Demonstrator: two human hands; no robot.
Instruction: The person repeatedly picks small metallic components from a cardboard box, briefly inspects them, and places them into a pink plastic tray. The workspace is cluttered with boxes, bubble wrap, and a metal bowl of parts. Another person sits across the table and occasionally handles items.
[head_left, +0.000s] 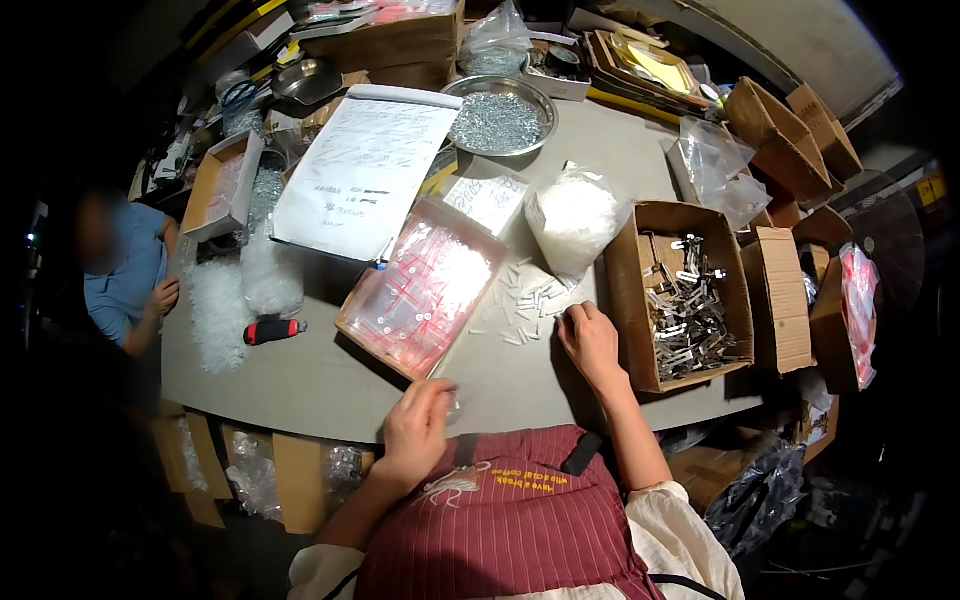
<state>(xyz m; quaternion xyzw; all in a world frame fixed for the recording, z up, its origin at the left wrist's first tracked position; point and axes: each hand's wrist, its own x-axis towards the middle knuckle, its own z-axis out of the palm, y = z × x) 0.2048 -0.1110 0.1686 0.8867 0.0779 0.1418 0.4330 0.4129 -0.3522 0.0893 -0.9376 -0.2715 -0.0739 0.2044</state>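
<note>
Close to the table's near edge, my left hand [415, 430] is closed in a pinch. A small clear bit of plastic [454, 406], apparently a little bag, shows at its fingertips. My right hand [592, 345] rests on the table with its fingers bent down at the edge of a scatter of small white plastic tubes [540, 297]. Whatever its fingertips pinch, if anything, is hidden. Left of the tubes lies a shallow carton [342, 322] of clear zip bags [425, 290] with red edges. Behind them stands a bulging clear bag [578, 215] of white pieces.
To the right stands a cardboard box [640, 300] of metal clips [690, 320]. A metal bowl [500, 148] of small silvery parts and a paper-covered clipboard [365, 175] sit farther back. At left are a red-and-black tool [272, 331], white plastic heaps [220, 315] and another person [130, 270].
</note>
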